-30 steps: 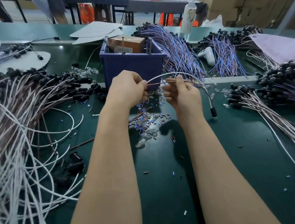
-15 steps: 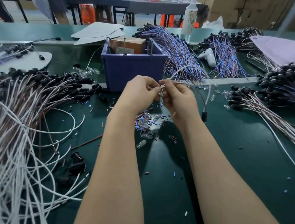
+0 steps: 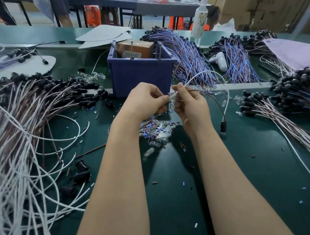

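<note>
My left hand [image 3: 147, 100] and my right hand [image 3: 189, 104] meet above the green table [image 3: 177, 183], in front of a blue bin [image 3: 139, 76]. Both pinch the bare ends of a wire pair [image 3: 212, 94], one white and one brown, that loops right and down to a black socket [image 3: 223, 127] hanging just above the table. A small clear bulb [image 3: 172, 103] sits between my fingertips; which hand holds it I cannot tell. Under my hands lies a small pile of clear bulbs and blue and brown sleeve bits [image 3: 155, 132].
White and brown wires with black sockets are heaped at the left [image 3: 11, 135] and right [image 3: 304, 99]. Blue-and-brown wire bundles [image 3: 190, 58] lie behind the bin. A white bottle [image 3: 200, 18] stands at the back. Loose black sockets [image 3: 81, 165] lie left of my forearm.
My hands have come together from a slightly spread hold. The wire loop and its black socket have swung a little, and the bulb is now at the wire ends.
</note>
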Motion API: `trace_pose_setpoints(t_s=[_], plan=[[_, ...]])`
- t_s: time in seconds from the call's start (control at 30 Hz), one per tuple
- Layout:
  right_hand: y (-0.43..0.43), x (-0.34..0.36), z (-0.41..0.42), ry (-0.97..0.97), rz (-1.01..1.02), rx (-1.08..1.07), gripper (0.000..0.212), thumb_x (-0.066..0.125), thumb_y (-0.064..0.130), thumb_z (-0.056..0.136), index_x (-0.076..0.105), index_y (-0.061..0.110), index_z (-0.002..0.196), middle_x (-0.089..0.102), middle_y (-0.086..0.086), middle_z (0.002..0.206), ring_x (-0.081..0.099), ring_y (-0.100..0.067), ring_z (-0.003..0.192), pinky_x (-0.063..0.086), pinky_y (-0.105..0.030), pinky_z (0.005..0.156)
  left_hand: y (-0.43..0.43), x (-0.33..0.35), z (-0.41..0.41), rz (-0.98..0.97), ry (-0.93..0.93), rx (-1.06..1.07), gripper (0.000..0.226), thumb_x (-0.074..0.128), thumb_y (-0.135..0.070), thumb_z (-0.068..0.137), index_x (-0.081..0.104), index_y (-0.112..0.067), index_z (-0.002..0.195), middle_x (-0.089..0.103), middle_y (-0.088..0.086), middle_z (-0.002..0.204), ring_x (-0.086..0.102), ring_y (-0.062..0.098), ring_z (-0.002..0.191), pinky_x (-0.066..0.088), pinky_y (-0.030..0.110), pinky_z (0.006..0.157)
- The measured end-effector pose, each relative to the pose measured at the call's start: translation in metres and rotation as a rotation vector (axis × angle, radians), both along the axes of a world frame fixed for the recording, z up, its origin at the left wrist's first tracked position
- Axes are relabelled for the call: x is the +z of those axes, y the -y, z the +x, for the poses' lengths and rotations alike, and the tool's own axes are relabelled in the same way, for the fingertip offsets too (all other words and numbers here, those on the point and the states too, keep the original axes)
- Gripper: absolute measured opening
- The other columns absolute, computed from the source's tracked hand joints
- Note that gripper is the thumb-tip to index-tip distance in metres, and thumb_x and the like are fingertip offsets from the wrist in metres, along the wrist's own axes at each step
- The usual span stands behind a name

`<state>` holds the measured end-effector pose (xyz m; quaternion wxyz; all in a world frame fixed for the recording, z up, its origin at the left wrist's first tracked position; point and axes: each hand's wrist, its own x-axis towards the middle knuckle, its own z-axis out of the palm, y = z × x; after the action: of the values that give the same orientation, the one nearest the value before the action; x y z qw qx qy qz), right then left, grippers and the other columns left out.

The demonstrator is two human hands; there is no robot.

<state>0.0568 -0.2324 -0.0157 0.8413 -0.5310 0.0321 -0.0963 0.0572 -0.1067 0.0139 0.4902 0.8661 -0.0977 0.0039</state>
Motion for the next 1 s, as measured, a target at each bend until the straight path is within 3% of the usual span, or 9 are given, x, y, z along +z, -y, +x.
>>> trace_pose_setpoints(t_s=[0.27, 0.43, 0.53, 0.6, 0.7, 0.87, 1.0], plan=[[0.011, 0.005, 0.004, -0.046, 0.406, -0.103, 0.017, 0.052, 0.017, 0.097, 0.062, 0.009, 0.086, 0.051, 0.001, 0.065, 0.044, -0.001, 0.041, 0.037, -0.011, 0.039, -0.006, 0.005, -0.004, -0.054, -0.114, -0.065, 0.019, 0.061, -0.024, 0.092, 0.064, -0.016, 0.075, 0.067, -0.010, 0.056, 0.057, -0.005, 0.048, 0.045, 0.011, 0.051], [0.020, 0.002, 0.006, -0.103, 0.587, -0.162, 0.019, 0.051, 0.025, 0.098, 0.061, 0.014, 0.086, 0.056, 0.002, 0.057, 0.043, -0.001, 0.037, 0.038, -0.010, 0.038, -0.012, 0.004, -0.006, -0.030, -0.159, -0.055, 0.018, 0.062, -0.025, 0.092, 0.063, -0.015, 0.076, 0.065, -0.010, 0.055, 0.050, -0.004, 0.042, 0.041, 0.010, 0.043], [0.016, 0.000, 0.003, -0.105, 0.446, -0.049, 0.017, 0.058, 0.029, 0.092, 0.063, 0.013, 0.088, 0.053, 0.002, 0.064, 0.047, -0.003, 0.044, 0.043, -0.012, 0.044, -0.009, 0.003, -0.003, -0.033, -0.096, -0.005, 0.017, 0.061, -0.025, 0.092, 0.064, -0.016, 0.078, 0.065, -0.009, 0.057, 0.046, -0.004, 0.040, 0.042, 0.016, 0.049], [0.006, 0.000, 0.000, -0.088, 0.248, 0.086, 0.010, 0.065, 0.021, 0.086, 0.062, 0.011, 0.085, 0.053, 0.002, 0.063, 0.048, -0.006, 0.050, 0.043, -0.013, 0.046, -0.004, 0.003, -0.002, -0.062, -0.045, 0.012, 0.018, 0.060, -0.025, 0.092, 0.063, -0.018, 0.076, 0.065, -0.008, 0.060, 0.046, -0.005, 0.039, 0.042, 0.021, 0.055], [-0.003, 0.000, -0.001, -0.049, 0.026, 0.178, 0.013, 0.059, 0.012, 0.092, 0.062, 0.007, 0.080, 0.055, -0.002, 0.061, 0.049, -0.010, 0.052, 0.042, -0.013, 0.047, 0.000, 0.002, -0.002, -0.063, -0.011, 0.025, 0.019, 0.060, -0.023, 0.093, 0.063, -0.019, 0.074, 0.067, -0.005, 0.064, 0.048, -0.006, 0.040, 0.043, 0.023, 0.058], [0.001, -0.001, 0.000, -0.013, 0.030, 0.072, 0.020, 0.053, 0.014, 0.096, 0.061, 0.005, 0.080, 0.059, 0.003, 0.053, 0.051, -0.004, 0.045, 0.044, -0.012, 0.048, -0.002, 0.002, -0.002, -0.053, -0.056, 0.019, 0.020, 0.059, -0.022, 0.094, 0.063, -0.017, 0.075, 0.068, -0.006, 0.059, 0.048, -0.004, 0.040, 0.037, 0.017, 0.047], [0.005, 0.001, 0.002, -0.024, 0.083, -0.047, 0.022, 0.052, 0.015, 0.097, 0.060, 0.006, 0.078, 0.057, 0.004, 0.051, 0.048, -0.004, 0.043, 0.043, -0.013, 0.045, -0.003, 0.003, -0.003, -0.031, -0.075, 0.016, 0.022, 0.058, -0.022, 0.094, 0.062, -0.016, 0.073, 0.069, -0.005, 0.060, 0.049, -0.003, 0.040, 0.039, 0.020, 0.050]])
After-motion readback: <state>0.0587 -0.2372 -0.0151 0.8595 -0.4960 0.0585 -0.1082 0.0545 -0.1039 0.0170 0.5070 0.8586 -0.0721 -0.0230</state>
